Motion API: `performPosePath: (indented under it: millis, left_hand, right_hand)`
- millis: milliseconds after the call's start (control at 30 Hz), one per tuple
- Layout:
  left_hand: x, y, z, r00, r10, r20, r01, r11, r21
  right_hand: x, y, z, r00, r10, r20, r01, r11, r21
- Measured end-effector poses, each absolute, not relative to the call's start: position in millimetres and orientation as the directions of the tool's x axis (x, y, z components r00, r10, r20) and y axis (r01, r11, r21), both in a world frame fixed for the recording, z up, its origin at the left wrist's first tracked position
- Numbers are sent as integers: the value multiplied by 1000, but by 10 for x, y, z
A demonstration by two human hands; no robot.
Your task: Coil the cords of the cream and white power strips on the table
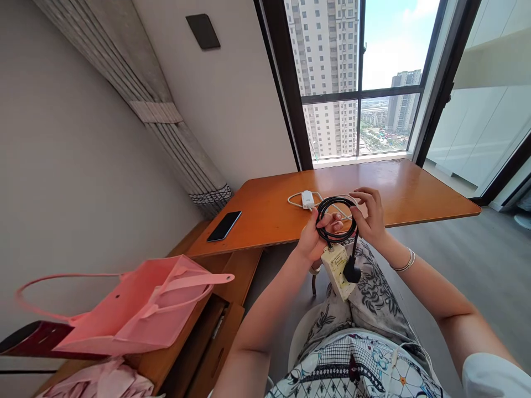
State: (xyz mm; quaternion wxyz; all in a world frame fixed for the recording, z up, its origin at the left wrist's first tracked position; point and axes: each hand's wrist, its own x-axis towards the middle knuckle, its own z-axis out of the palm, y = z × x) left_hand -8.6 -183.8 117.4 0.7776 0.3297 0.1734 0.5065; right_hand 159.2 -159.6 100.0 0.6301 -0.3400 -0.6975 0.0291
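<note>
no brand or lettering can be read anywhere; the cream power strip (337, 269) carries some small marks on its face, too fine to make out. both hands meet over the person's lap, just near of the table edge. the left hand (314, 239) is closed around the loops of a black cable (334, 219), which is wound into a round coil, glossy and rubbery. the right hand (370, 216) pinches the right side of the same coil with curled fingers (a thin metal bangle (405, 261) sits on that wrist). the power strip, a long plastic block, hangs tilted below the coil, and the black plug (352, 273) dangles against its right edge.

on the smooth orange-brown wooden table (415, 193), just beyond the hands, lies a small white adapter (307, 199) with a thin white cord looped beside it. a dark flat phone (224, 225) rests at the table's left part. nearer and far left, a pink soft bag (136, 309) with long handles lies on a lower wooden unit.
</note>
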Motion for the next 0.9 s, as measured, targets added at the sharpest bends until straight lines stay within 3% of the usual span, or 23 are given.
performPosePath:
  millis: [133,233,367,533,600,900]
  left_hand:
    - [-113,-1847,1237,419,908,26,-682,295,669]
    - [-137,-1852,1287,401,915,29,-692,283,664]
    - [-153,-1858,1297,411,911,27,-699,296,651]
    - [-194,-1868,1284,419,908,-7,-712,333,618]
    - [-211,-1874,1289,436,900,-16,-717,358,599]
    - [-254,-1919,1337,489,872,11,-730,403,552]
  right_hand:
    - [1836,-1525,853,-311,398,863,516,833,-199]
    - [1979,-1464,745,-501,395,770,507,855,-108]
    - [2056,-1427,617,-530,361,767,542,840,-21]
    - [2070,-1338,496,-441,27,897,590,762,267]
    - [2077,-1293,457,-447,-38,894,589,740,326]
    - [2051,-1206,266,-621,-5,784,499,769,400]
